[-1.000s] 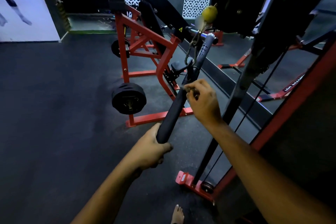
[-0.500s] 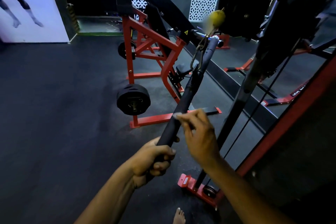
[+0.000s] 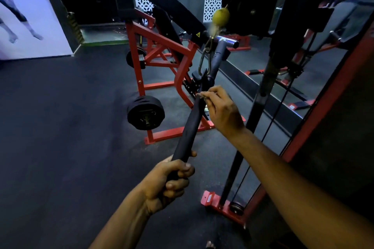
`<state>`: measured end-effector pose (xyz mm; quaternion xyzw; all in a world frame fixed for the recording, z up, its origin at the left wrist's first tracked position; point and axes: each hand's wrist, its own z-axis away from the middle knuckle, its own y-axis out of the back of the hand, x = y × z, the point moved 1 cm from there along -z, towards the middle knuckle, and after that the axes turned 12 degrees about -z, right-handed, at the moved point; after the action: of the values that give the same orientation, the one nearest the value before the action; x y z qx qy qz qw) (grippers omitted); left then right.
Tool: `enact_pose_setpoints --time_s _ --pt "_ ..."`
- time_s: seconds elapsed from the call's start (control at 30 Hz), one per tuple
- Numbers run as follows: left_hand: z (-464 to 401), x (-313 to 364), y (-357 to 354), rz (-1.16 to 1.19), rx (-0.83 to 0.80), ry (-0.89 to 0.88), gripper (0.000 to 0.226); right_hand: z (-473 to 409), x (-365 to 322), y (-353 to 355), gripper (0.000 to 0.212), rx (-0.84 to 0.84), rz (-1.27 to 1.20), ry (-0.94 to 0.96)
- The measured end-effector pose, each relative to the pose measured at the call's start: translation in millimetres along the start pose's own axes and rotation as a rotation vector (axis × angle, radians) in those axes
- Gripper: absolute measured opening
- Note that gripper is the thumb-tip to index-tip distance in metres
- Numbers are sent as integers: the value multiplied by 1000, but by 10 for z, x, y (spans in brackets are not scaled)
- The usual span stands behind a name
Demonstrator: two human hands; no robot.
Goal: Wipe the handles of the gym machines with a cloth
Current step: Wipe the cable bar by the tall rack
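Gripping bar (image 3: 189,129), left hand (image 3: 169,185) below, right hand (image 3: 219,110) above

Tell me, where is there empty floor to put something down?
The dark floor is bare on the left, between the white wall and the red machine. It is crowded on the right: the weight plate, the bar held in both hands, and the cable machine base.

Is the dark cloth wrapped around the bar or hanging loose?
Wrapped. The dark cloth sheathes the bar between the left hand, gripping its lower end, and the right hand, pinching its upper edge.
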<state>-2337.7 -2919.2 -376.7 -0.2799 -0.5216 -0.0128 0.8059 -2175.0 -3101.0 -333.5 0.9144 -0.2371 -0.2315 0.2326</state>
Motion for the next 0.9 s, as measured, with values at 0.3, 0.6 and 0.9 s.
enact_pose_setpoints --time_s 0.3,0.6,0.9 --pt "87 25 -195 -523 336 -24 35 642 -700 59 27 -252 -329 74" --pt "-6 13 -588 -1460 1000 91 26 170 -199 159 29 -512 -143 562" --pt "-198 -217 -840 -1630 1265 94 44 71 -49 96 17 -280 -372 174"
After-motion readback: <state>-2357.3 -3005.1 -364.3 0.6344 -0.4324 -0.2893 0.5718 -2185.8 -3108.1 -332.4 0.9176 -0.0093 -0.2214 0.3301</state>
